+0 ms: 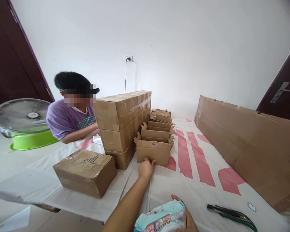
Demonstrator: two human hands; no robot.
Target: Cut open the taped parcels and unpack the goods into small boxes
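My left hand (pixel 146 168) reaches forward and presses its fingertips on the lower front of an open cardboard box (pixel 152 152). Its thumb and forefinger are apart, and the other fingers are partly hidden. This box is the nearest in a row of open boxes (pixel 157 133) with raised flaps. At the bottom of the view, my right hand (pixel 189 217) holds a light-blue pack of wipes (pixel 160 215), fingers wrapped round its right side. A white lid shows on the pack, which is cut off by the frame's lower edge.
Taped boxes (pixel 125 122) form a stacked wall left of the row. One closed box (pixel 85 170) lies nearer. A green utility knife (pixel 232 216) rests on the white-and-red tablecloth (pixel 203 180). A large cardboard sheet (pixel 251 148) stands right; a person (pixel 70 116) leans in left.
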